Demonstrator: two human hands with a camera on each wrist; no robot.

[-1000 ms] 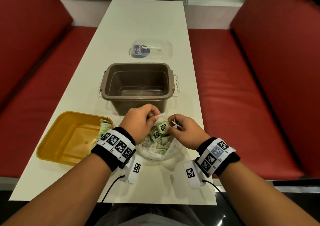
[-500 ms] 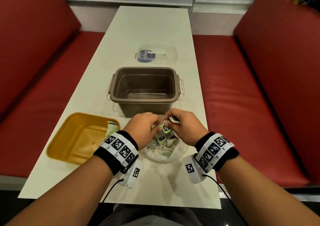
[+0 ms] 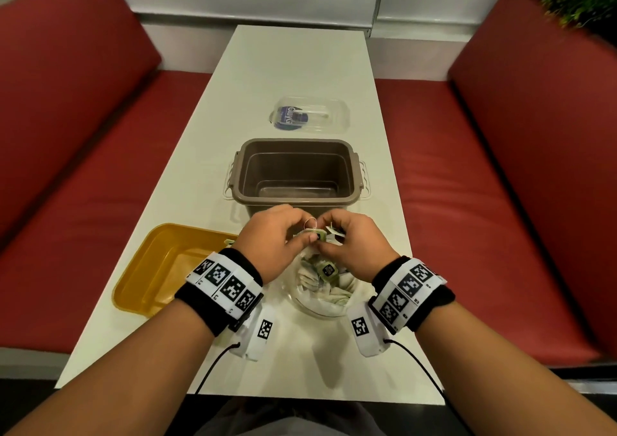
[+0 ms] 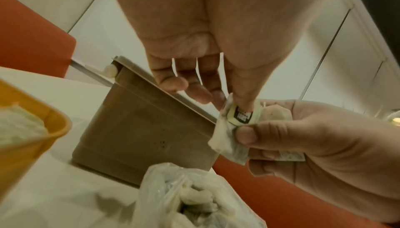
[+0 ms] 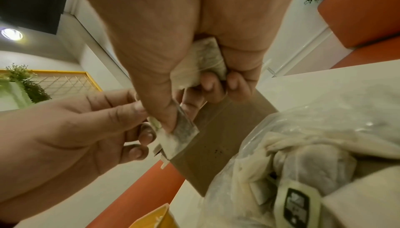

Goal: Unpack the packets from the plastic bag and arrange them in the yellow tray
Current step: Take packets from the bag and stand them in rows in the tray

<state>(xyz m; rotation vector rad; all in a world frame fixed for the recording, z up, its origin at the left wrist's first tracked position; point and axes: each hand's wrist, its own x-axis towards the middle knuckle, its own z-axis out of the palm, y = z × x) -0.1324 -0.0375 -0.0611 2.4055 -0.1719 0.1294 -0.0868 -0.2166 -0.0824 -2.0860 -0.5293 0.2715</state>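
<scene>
Item: packet, a tea bag with a green tag, held over the open bag. We see our left hand pinching the tag with thumb and forefinger, and our right hand pinching the packet's paper while its curled fingers hold a second packet in the palm.

Relation: the tray lies to our left of both hands, near the left one; we judge that hand best placed to carry the packet over. The packet hangs long axis downward.

Obscured: the string is barely traceable; the packets in the tray are mostly hidden behind our left wrist; the count in the bag is unclear.
</scene>
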